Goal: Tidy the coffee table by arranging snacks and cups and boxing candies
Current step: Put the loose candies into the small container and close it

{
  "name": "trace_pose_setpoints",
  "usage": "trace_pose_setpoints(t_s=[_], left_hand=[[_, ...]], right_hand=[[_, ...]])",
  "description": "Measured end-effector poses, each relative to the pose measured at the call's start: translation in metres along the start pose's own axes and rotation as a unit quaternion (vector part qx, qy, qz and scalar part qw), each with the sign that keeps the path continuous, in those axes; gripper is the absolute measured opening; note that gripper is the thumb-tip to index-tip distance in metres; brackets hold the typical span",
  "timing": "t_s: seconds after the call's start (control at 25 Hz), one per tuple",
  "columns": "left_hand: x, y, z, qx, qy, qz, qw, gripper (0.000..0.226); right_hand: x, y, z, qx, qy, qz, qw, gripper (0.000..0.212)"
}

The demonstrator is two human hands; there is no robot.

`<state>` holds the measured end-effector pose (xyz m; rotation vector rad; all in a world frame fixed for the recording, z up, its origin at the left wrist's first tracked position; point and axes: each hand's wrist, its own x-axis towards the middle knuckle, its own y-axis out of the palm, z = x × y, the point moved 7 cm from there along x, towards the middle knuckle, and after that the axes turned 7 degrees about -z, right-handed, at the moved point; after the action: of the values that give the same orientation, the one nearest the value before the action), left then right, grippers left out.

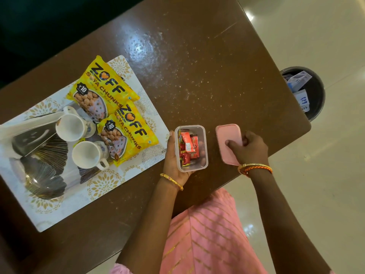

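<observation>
A clear plastic box [203, 135] holding several red-wrapped candies [186, 148] stands near the table's front edge. My left hand [171, 157] cups its left side and near corner. To the right lies the pink lid [227, 135], flat on the table. My right hand [249, 148] grips its right edge, thumb on top. On the patterned tray [98, 186] at the left lie two yellow soya chunk packets [104, 86] [128, 133] and two white cups [70, 126] [87, 154], both on their sides.
The brown table [197, 66] has fine crumbs across its middle. A dark bin [314, 91] with paper scraps stands off the right edge on the pale floor. A dark shiny object [29, 141] rests on the tray's left part.
</observation>
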<state>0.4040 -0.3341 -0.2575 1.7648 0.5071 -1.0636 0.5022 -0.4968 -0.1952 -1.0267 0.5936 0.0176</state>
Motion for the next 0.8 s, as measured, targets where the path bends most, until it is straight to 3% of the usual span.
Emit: trace_pose_setpoints(t_s=[0.08,0.28,0.48,0.68,0.8], left_hand=[[0.001,0.003,0.002,0.011,0.007,-0.018,1.000,0.059],[-0.003,0.017,0.011,0.049,0.032,-0.083,0.995,0.084],[-0.009,0.016,0.011,0.010,0.074,-0.093,0.993,0.083],[-0.012,0.005,0.010,0.024,0.069,-0.119,0.990,0.085],[-0.015,0.010,0.011,-0.018,0.069,-0.103,0.992,0.082]], right_hand=[[-0.018,-0.007,0.016,0.046,-0.029,-0.013,0.998,0.019],[-0.067,0.009,0.048,0.151,-0.037,0.046,0.987,0.025],[-0.079,0.020,0.057,0.162,-0.090,0.083,0.979,0.031],[-0.079,0.024,0.057,0.177,-0.100,0.135,0.970,0.060],[-0.076,0.024,0.057,0.162,-0.110,0.117,0.974,0.066]])
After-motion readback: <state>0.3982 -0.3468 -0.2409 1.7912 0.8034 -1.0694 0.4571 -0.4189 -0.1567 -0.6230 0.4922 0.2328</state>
